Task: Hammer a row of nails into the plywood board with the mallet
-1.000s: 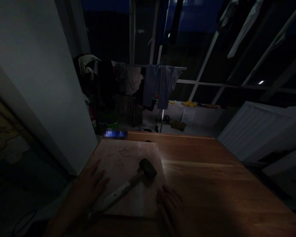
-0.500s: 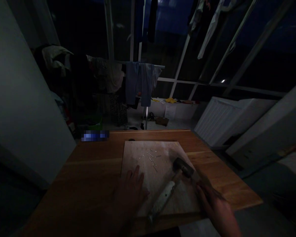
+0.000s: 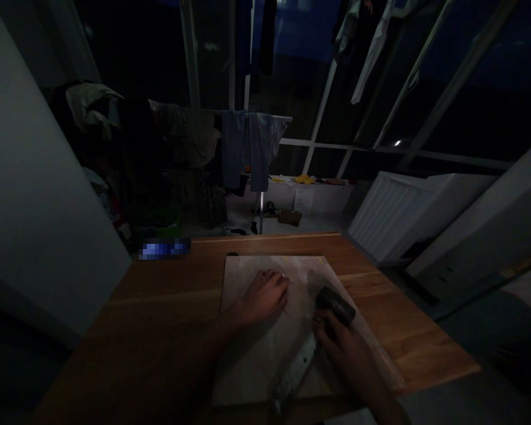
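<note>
My left hand (image 3: pixel 269 290) rests on the pale board (image 3: pixel 248 366), its fingers curled down over the spot with the small nails. A glint of one nail (image 3: pixel 284 275) shows beside the fingers; most nails are hidden under the hand, and what the fingertips pinch cannot be seen. To the right lies a mallet (image 3: pixel 336 305) with a black cylindrical head and a whitish-green grip (image 3: pixel 294 375) slanting toward me. My right hand (image 3: pixel 338 336) is closed around its handle just below the head.
The board lies on a wooden table (image 3: pixel 168 301). A blurred-out blue object (image 3: pixel 164 249) sits at the table's far left corner. Beyond it, laundry (image 3: pixel 248 147) hangs on a rack by dark windows. A white ribbed panel (image 3: pixel 389 212) stands right of the table.
My left hand has moved forward and right from the board's left part onto the nails, its fingers now curled. My right hand has moved left onto the mallet's handle near the head.
</note>
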The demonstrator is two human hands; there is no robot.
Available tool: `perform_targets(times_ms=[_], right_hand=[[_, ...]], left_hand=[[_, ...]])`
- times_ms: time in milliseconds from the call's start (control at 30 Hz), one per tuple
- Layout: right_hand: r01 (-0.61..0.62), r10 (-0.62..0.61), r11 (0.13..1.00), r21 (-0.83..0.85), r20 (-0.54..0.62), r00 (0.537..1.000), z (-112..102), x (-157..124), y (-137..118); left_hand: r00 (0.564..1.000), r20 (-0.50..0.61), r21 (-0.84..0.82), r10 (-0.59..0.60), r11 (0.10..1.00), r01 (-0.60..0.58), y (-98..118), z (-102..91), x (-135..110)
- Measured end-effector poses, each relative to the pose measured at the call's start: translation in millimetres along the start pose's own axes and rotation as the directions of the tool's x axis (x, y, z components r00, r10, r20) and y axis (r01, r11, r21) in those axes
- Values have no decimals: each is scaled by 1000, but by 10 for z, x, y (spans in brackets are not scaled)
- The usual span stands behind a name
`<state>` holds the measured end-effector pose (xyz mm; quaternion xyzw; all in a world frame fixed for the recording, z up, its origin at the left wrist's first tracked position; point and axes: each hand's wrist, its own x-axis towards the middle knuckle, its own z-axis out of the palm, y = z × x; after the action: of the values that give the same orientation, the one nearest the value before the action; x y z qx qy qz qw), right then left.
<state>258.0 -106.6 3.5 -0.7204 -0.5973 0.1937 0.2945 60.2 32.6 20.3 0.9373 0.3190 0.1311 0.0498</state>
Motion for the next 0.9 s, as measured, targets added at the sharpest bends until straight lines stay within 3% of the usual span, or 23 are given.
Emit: perform_targets(times_ms=[133, 300, 367, 467, 533, 600, 700, 800, 900], right_hand=[[-8, 8, 999, 50, -10, 1000, 10, 19, 67], [-55, 74, 975, 216, -78, 994, -27, -29, 166], [-100, 150, 925, 367, -110, 983, -65, -32, 215], [-163, 240, 790, 592, -53, 969, -135, -4, 301], [-154, 239, 765, 626, -54, 970, -193, 44, 360], [-111, 217, 839, 533, -140, 966, -261, 113, 413], [-65, 136, 967, 246, -284, 949, -346, 221, 478], [-24, 36, 998, 50, -260, 965, -336, 285, 530], [-27, 25, 1000, -6, -241, 970, -231, 296, 584]], left_hand=[[999, 35, 106, 7, 994, -10, 141, -1, 323], [984, 171, 75, -47, 997, 35, 213, -149, 558], [976, 215, 70, -37, 997, 22, 213, -185, 610], [970, 243, 67, -13, 998, -4, 207, -174, 649], [978, 207, 39, 0, 999, -8, 196, -129, 660], [990, 139, -18, -15, 1000, 18, 175, -67, 671], [996, 66, -122, -63, 990, 71, 110, 43, 708], [996, -10, -297, -84, 952, 77, 9, 180, 776], [984, -124, -504, -127, 862, 47, -79, 355, 879]])
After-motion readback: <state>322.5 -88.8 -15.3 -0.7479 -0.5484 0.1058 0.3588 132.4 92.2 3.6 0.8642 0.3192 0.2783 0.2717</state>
